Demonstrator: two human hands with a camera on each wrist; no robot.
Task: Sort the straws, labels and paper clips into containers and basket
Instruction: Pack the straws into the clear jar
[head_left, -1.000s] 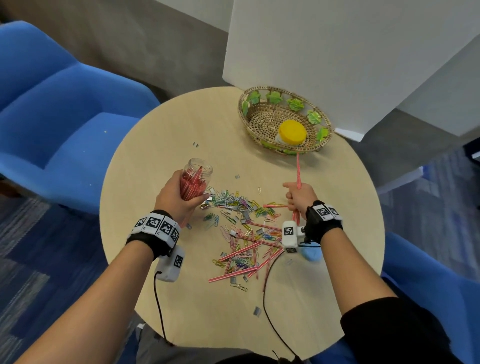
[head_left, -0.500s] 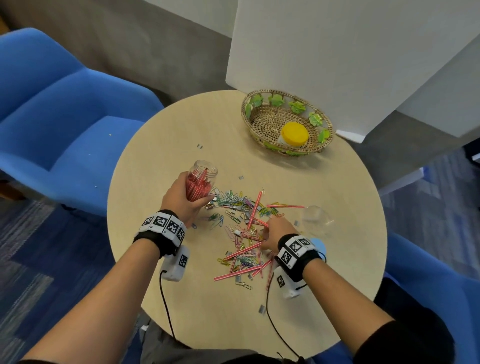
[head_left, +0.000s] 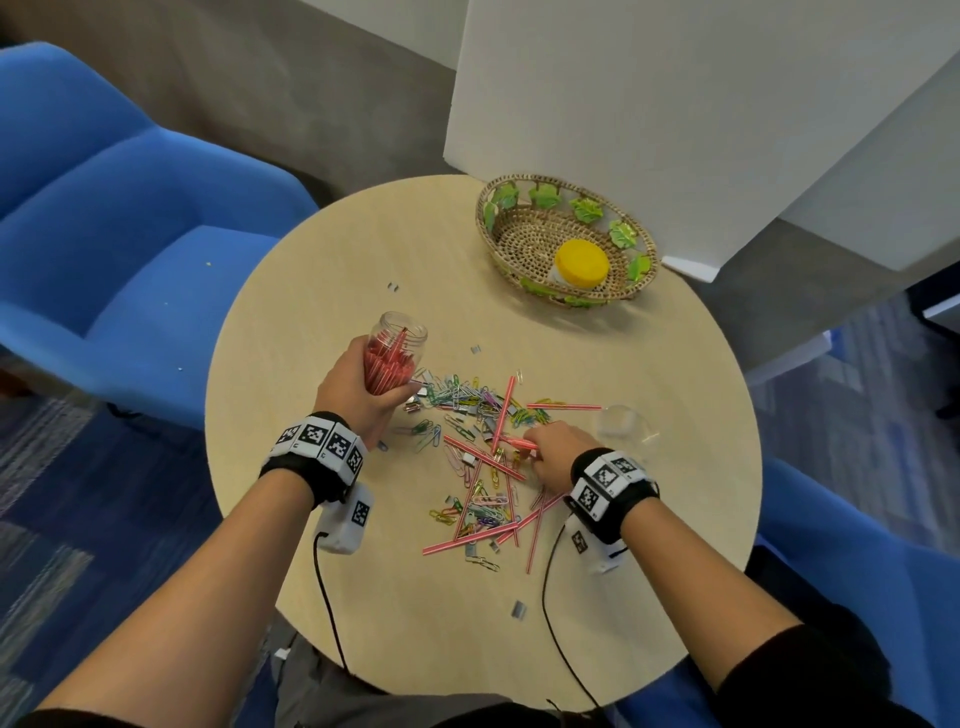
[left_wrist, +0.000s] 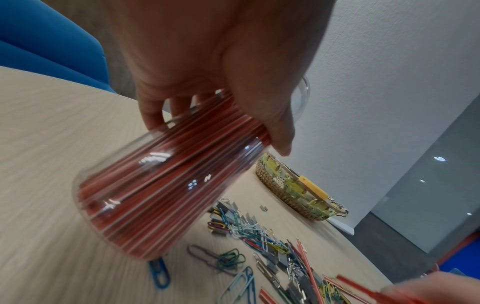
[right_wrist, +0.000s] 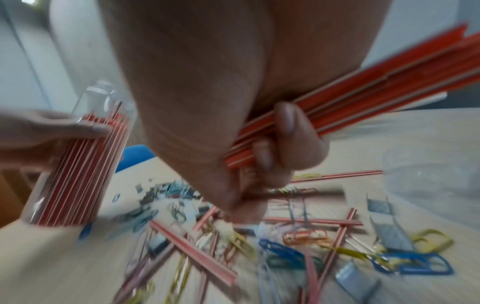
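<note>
My left hand grips a clear jar packed with red striped straws and holds it tilted above the table's left-middle; the left wrist view shows my fingers wrapped round the jar. My right hand is down in the mixed pile, fingers curled round a bundle of red straws. Loose straws, coloured paper clips and small grey labels lie scattered between the hands.
A woven basket with green leaf trim stands at the table's far right, holding a yellow-lidded container. A clear lidless container sits just right of my right hand. Blue chairs surround the round table.
My right hand came down from holding one straw upright at the right and now grips several straws in the pile. The left hand keeps the jar, tilted a little more.
</note>
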